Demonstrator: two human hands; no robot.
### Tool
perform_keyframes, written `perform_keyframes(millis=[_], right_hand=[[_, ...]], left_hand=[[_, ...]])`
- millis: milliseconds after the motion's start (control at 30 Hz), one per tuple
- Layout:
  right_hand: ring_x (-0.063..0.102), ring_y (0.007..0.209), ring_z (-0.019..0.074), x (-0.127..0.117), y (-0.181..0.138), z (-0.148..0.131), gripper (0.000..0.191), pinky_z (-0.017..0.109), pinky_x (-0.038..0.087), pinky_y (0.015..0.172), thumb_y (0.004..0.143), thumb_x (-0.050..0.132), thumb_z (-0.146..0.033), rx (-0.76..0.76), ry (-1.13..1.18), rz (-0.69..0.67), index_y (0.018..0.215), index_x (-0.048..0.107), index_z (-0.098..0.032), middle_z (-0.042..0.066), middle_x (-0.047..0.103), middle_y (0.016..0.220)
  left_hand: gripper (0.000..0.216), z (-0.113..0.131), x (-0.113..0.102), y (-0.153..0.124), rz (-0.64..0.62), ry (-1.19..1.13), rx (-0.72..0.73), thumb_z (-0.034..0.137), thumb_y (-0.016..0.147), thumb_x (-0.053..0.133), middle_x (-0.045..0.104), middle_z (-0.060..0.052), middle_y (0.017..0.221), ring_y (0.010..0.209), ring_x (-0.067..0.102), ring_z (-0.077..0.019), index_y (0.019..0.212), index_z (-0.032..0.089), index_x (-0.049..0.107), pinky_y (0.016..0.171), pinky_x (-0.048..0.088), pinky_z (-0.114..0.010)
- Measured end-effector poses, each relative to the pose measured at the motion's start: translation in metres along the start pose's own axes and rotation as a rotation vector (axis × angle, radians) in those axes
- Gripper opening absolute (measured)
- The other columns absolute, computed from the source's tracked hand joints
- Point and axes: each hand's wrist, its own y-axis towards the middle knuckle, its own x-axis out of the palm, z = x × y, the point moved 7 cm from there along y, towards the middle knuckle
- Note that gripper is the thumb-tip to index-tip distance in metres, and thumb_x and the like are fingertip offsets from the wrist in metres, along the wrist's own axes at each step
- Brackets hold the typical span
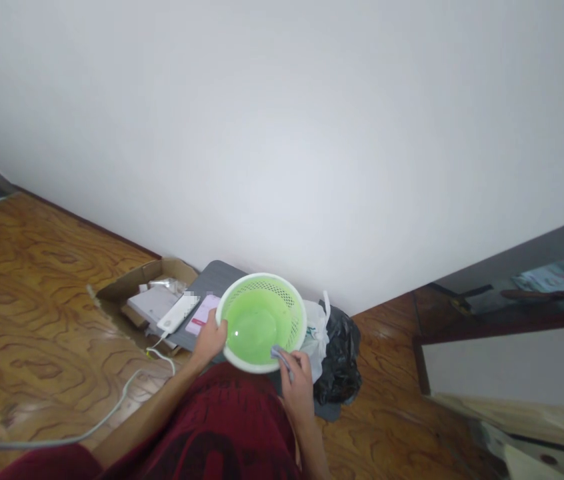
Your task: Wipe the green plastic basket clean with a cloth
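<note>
A round green basin (pixel 255 323) with a white rim and a band of mesh holes is in front of me, above a grey table. My left hand (pixel 211 338) is closed around its left rim, thumb on the upper side. Near the lower right rim, my right hand (pixel 297 381) pinches a small lilac-grey cloth (pixel 279 353), whose end reaches over the rim into the basin. The basin's inside holds nothing that I can make out.
A white power strip (pixel 177 313) and a pink-white packet (pixel 203 316) lie on the grey tabletop (pixel 219 275). An open cardboard box (pixel 155 272) stands left; white (pixel 316 333) and black plastic bags (pixel 341 353) are right. A white cable (pixel 112 412) crosses the left side.
</note>
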Motion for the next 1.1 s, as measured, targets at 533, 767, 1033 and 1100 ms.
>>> perform_keyframes(millis=[533, 767, 1033, 1100], right_hand=[[0.055, 0.101, 0.0227, -0.009, 0.037, 0.034, 0.033, 0.039, 0.047, 0.094, 0.099, 0.049, -0.037, 0.108, -0.016, 0.192, 0.112, 0.075, -0.021, 0.011, 0.059, 0.104], [0.056, 0.101, 0.0214, -0.004, -0.001, 0.001, 0.030, 0.035, 0.050, 0.090, 0.101, 0.049, -0.030, 0.017, -0.046, 0.052, 0.120, 0.073, -0.029, 0.009, 0.060, 0.106], [0.055, 0.102, 0.0232, -0.024, 0.046, 0.028, 0.032, 0.040, 0.047, 0.094, 0.101, 0.047, -0.032, -0.002, -0.150, 0.128, 0.116, 0.074, -0.023, 0.010, 0.062, 0.106], [0.055, 0.103, 0.0233, -0.024, 0.055, 0.033, 0.033, 0.040, 0.047, 0.094, 0.102, 0.045, -0.032, 0.013, -0.147, 0.136, 0.116, 0.073, -0.022, 0.011, 0.063, 0.108]], left_hand=[[0.039, 0.002, -0.001, -0.001, -0.003, 0.067, -0.025, 0.029, 0.092, 0.039, 0.073, -0.015, 0.106, 0.098, 0.071, -0.0287, 0.126, 0.017, 0.051, 0.082, 0.054, -0.036], [0.039, -0.001, 0.001, 0.002, -0.012, 0.051, -0.027, 0.030, 0.092, 0.039, 0.072, -0.015, 0.108, 0.099, 0.070, -0.0293, 0.127, 0.017, 0.050, 0.084, 0.053, -0.037], [0.037, 0.001, 0.000, 0.001, -0.013, -0.012, -0.011, 0.027, 0.091, 0.040, 0.072, -0.014, 0.109, 0.098, 0.070, -0.0272, 0.125, 0.017, 0.050, 0.084, 0.053, -0.036], [0.036, 0.000, 0.000, 0.001, -0.010, -0.024, -0.006, 0.027, 0.091, 0.040, 0.072, -0.014, 0.107, 0.096, 0.070, -0.0269, 0.124, 0.018, 0.051, 0.084, 0.054, -0.036]])
